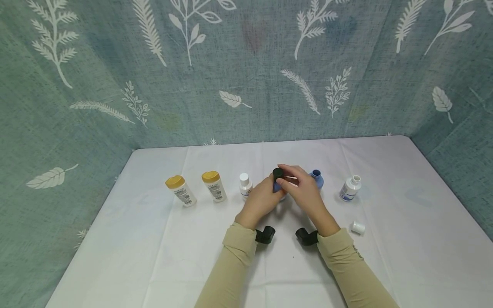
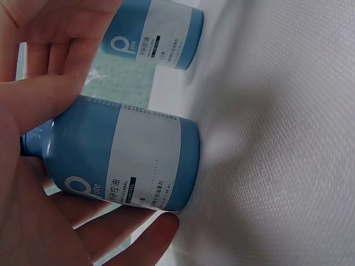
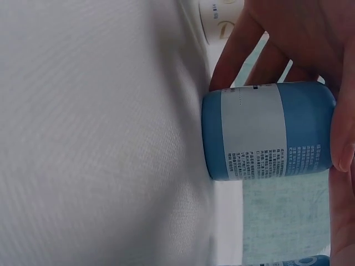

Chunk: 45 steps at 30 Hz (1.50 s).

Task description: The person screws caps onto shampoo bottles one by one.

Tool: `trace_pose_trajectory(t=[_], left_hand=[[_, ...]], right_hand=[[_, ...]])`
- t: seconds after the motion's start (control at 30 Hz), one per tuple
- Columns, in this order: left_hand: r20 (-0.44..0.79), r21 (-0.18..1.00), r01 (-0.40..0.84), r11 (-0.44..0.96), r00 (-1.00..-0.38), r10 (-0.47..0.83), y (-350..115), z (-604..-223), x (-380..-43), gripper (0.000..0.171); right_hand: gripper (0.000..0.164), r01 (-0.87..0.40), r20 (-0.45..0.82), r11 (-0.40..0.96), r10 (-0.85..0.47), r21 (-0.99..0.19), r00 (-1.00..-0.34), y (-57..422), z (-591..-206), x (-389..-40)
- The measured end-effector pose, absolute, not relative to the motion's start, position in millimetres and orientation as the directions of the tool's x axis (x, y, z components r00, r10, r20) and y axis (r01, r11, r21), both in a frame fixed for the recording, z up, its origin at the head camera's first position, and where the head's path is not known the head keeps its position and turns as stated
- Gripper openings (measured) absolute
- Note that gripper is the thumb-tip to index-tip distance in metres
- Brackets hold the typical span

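A blue bottle with a pale label [image 2: 147, 160] stands on the white cloth with a dark cap [image 1: 277, 172] on top. My left hand [image 1: 259, 200] holds its body, thumb on one side and fingers around the other. From the right, my right hand [image 1: 308, 194] pinches the cap between thumb and fingers. In the head view the hands cover most of this bottle; its label shows in the right wrist view [image 3: 255, 127]. Just behind my right hand stands a second blue bottle [image 1: 319, 181], uncapped, its dark mouth showing.
A capped white bottle [image 1: 245, 188] stands left of the hands. Farther left are two cream bottles with yellow caps, one nearer [image 1: 215, 188] and one outermost [image 1: 182, 192]. To the right stands an uncapped white bottle [image 1: 349, 189]; a white cap [image 1: 358, 227] lies in front of it.
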<state>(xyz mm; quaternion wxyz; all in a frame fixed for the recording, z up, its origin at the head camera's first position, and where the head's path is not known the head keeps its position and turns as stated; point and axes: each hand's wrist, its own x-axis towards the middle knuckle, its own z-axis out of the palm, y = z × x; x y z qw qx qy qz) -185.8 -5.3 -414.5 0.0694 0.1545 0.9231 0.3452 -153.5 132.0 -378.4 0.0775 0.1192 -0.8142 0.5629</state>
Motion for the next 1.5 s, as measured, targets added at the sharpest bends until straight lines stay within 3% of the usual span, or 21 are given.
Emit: trace_pose_trajectory(t=[0.77, 1.5], left_hand=[[-0.017, 0.647, 0.246, 0.722, -0.942, 0.336, -5, -415, -184, 0.051], [-0.014, 0.658, 0.245, 0.712, -0.941, 0.337, -6, -415, -186, 0.05]], right_hand=[[0.038, -0.226, 0.191, 0.363, -0.131, -0.904, -0.973, 135, -376, -149], [0.039, -0.295, 0.28, 0.367, -0.096, -0.882, -0.955, 133, -387, -157]])
